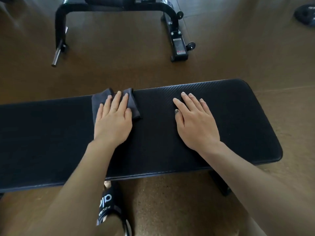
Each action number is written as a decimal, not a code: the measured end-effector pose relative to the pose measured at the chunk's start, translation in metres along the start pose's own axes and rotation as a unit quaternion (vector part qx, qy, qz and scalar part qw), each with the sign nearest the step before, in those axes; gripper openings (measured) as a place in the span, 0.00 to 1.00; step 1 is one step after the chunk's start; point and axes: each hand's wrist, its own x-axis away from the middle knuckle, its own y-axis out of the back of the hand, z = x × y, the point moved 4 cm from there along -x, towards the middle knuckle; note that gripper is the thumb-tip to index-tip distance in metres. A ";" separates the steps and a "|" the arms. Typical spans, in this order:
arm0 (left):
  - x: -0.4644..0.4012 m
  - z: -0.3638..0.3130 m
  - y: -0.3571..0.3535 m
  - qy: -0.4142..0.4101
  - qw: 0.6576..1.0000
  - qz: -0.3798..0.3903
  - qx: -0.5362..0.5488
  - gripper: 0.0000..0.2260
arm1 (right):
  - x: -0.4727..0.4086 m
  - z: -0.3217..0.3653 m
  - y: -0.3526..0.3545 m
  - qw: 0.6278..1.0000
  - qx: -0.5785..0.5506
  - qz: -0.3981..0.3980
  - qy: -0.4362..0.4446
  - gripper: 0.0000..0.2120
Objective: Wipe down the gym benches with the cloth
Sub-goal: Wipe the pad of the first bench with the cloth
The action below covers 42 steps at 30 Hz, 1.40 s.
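Note:
A long black padded gym bench (pixel 238 120) runs across the view from the left edge to a rounded end on the right. A dark grey cloth (pixel 134 108) lies folded on the pad near its far edge, left of centre. My left hand (pixel 113 120) presses flat on the cloth with straight fingers, covering most of it. To the right, my right hand (pixel 194 121) rests flat on the bare pad, fingers spread, holding nothing.
A second bench's black metal frame (pixel 177 41) with small wheels and a steel peg (pixel 57 57) stands on the brown floor beyond. A foot in a black slide sandal (pixel 109 206) is under the bench's near edge. A dark object (pixel 305 14) lies at the far right.

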 end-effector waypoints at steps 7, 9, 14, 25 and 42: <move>-0.022 -0.043 -0.016 -0.024 0.999 -0.019 -0.029 0.26 | -0.001 0.000 0.001 0.999 -0.011 -0.044 -0.004 0.24; -0.034 -0.071 -0.021 -0.067 0.997 -0.009 -0.033 0.26 | -0.004 -0.004 0.003 0.996 -0.045 -0.077 -0.011 0.24; -0.009 -0.103 -0.027 -0.143 0.989 0.023 -0.036 0.27 | -0.016 -0.015 0.008 0.994 -0.068 -0.076 -0.028 0.22; 0.032 -0.129 -0.042 -0.228 0.971 0.041 -0.061 0.26 | 0.005 -0.056 0.018 0.999 -0.016 -0.032 -0.035 0.27; 0.044 -0.147 -0.048 -0.233 0.970 0.050 -0.045 0.26 | 0.010 -0.108 0.032 0.995 -0.005 -0.015 -0.102 0.25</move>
